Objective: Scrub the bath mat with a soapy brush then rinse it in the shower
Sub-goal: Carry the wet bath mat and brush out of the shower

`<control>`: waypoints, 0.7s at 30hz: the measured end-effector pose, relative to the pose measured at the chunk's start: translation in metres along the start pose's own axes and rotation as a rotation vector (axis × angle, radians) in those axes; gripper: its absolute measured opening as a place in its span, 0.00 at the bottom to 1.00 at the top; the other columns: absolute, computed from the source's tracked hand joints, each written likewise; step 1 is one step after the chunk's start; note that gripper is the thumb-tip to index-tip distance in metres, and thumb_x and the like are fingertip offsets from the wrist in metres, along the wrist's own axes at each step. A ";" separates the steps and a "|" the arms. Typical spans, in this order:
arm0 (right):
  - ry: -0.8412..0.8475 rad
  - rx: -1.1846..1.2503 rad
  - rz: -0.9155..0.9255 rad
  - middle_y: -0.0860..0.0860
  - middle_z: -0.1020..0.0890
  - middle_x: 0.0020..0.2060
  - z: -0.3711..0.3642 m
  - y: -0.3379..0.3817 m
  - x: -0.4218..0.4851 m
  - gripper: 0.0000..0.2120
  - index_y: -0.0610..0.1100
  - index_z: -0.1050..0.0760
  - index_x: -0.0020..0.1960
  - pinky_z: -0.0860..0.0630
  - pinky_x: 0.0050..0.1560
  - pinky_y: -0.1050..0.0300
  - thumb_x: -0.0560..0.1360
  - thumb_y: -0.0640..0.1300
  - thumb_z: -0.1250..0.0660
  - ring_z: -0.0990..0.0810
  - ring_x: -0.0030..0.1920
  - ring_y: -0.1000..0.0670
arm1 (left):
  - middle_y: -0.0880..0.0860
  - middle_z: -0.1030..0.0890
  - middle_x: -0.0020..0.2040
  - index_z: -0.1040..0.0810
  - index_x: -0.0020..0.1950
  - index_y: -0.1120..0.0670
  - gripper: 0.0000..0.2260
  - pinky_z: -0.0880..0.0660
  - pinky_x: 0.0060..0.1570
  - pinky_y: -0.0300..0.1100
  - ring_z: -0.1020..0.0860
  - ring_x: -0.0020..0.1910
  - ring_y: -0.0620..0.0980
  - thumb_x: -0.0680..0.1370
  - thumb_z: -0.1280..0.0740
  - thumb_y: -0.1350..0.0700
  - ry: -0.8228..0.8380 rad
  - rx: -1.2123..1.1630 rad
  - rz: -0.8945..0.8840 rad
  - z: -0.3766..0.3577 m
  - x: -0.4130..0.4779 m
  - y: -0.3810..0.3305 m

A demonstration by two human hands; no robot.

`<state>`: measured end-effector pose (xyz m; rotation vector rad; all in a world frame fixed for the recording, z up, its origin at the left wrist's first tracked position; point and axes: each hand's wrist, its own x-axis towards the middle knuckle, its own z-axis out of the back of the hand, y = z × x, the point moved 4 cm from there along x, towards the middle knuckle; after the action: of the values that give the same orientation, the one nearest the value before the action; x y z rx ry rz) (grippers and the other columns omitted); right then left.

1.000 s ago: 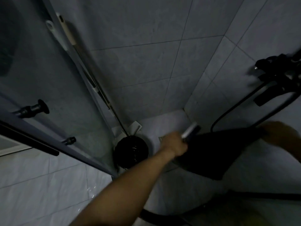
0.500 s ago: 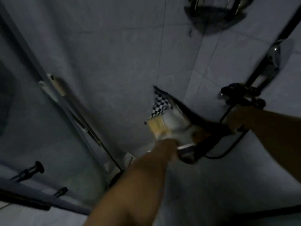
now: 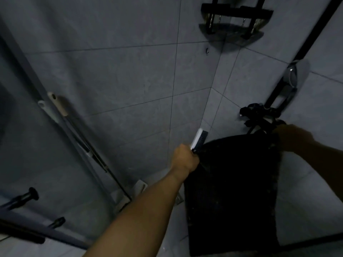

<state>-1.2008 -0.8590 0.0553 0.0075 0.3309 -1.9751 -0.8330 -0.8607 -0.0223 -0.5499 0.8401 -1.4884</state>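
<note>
A dark bath mat [image 3: 232, 191] hangs flat inside the dim shower stall, held up by its two top corners. My left hand [image 3: 184, 159] grips the mat's top left corner together with a white-backed scrubbing brush [image 3: 199, 139], whose dark bristles face right. My right hand [image 3: 291, 137] grips the mat's top right corner, just below the black shower mixer [image 3: 259, 114]. The mat's lower edge hangs near the floor.
Grey tiled walls meet in a corner behind the mat. A black corner shelf [image 3: 233, 25] hangs high up. The shower rail and a chrome hand shower [image 3: 289, 84] run up the right wall. The glass door with black knobs [image 3: 27, 196] and long-handled tools [image 3: 61, 108] stand on the left.
The mat was bunched and swung upward half a second ago, showing a checkered side; now it hangs spread out, dark side toward me. Both hands have risen and the view has tilted up.
</note>
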 end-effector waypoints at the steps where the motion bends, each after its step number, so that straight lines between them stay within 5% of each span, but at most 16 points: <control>1: 0.050 -0.006 0.007 0.44 0.18 0.54 0.002 0.002 -0.009 0.09 0.44 0.19 0.58 0.20 0.55 0.48 0.80 0.45 0.30 0.18 0.52 0.43 | 0.60 0.15 0.50 0.18 0.55 0.64 0.10 0.23 0.38 0.42 0.18 0.43 0.55 0.77 0.32 0.61 0.003 -0.020 0.013 -0.005 -0.005 0.003; 4: 0.105 -0.076 0.084 0.48 0.21 0.48 -0.014 0.001 -0.014 0.02 0.50 0.23 0.50 0.24 0.52 0.53 0.81 0.47 0.33 0.21 0.47 0.47 | 0.58 0.17 0.49 0.19 0.56 0.64 0.10 0.27 0.38 0.40 0.19 0.43 0.55 0.78 0.31 0.59 0.087 0.052 0.027 -0.008 -0.021 0.013; 8: 0.000 0.011 0.183 0.42 0.17 0.55 -0.030 0.005 0.021 0.13 0.42 0.18 0.60 0.20 0.56 0.46 0.79 0.46 0.32 0.18 0.54 0.40 | 0.64 0.18 0.55 0.21 0.59 0.64 0.14 0.23 0.46 0.47 0.18 0.54 0.63 0.77 0.31 0.57 0.066 0.175 0.024 0.023 -0.018 0.020; 11: -0.450 0.290 0.286 0.36 0.17 0.49 0.046 0.041 -0.017 0.08 0.37 0.18 0.54 0.22 0.48 0.42 0.75 0.36 0.31 0.19 0.49 0.33 | 0.64 0.16 0.48 0.17 0.53 0.62 0.09 0.21 0.43 0.51 0.17 0.48 0.63 0.76 0.31 0.59 -0.296 -0.038 -0.050 0.078 -0.006 -0.005; 14: -0.865 0.445 0.339 0.34 0.20 0.43 0.090 0.057 -0.040 0.11 0.35 0.21 0.47 0.24 0.41 0.46 0.70 0.39 0.38 0.20 0.42 0.34 | 0.60 0.17 0.38 0.19 0.41 0.57 0.01 0.24 0.33 0.48 0.18 0.39 0.58 0.72 0.30 0.61 -0.575 -0.187 -0.200 0.106 -0.021 -0.009; 16: -0.714 0.272 0.328 0.33 0.19 0.49 0.076 0.066 -0.024 0.14 0.34 0.21 0.54 0.23 0.45 0.45 0.74 0.40 0.38 0.19 0.49 0.33 | 0.61 0.16 0.43 0.18 0.46 0.59 0.04 0.26 0.37 0.45 0.18 0.44 0.57 0.74 0.31 0.60 -0.315 -0.058 -0.174 0.079 -0.023 0.011; 18: -0.300 0.007 0.236 0.36 0.25 0.68 0.041 0.077 -0.001 0.24 0.37 0.28 0.72 0.26 0.66 0.39 0.79 0.47 0.35 0.25 0.67 0.35 | 0.62 0.16 0.53 0.18 0.56 0.60 0.11 0.25 0.45 0.46 0.18 0.54 0.62 0.77 0.32 0.56 0.053 0.162 -0.065 0.041 -0.024 0.035; 21: 0.034 -0.011 0.231 0.37 0.28 0.73 0.008 0.089 0.011 0.24 0.35 0.30 0.75 0.38 0.77 0.45 0.82 0.44 0.33 0.30 0.73 0.37 | 0.61 0.17 0.56 0.20 0.61 0.62 0.14 0.25 0.45 0.45 0.19 0.56 0.62 0.78 0.32 0.56 0.033 0.132 0.023 0.032 -0.025 0.053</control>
<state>-1.1244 -0.9047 0.0412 0.0697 0.3469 -1.7455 -0.7722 -0.8394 -0.0392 -0.4169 0.7650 -1.5231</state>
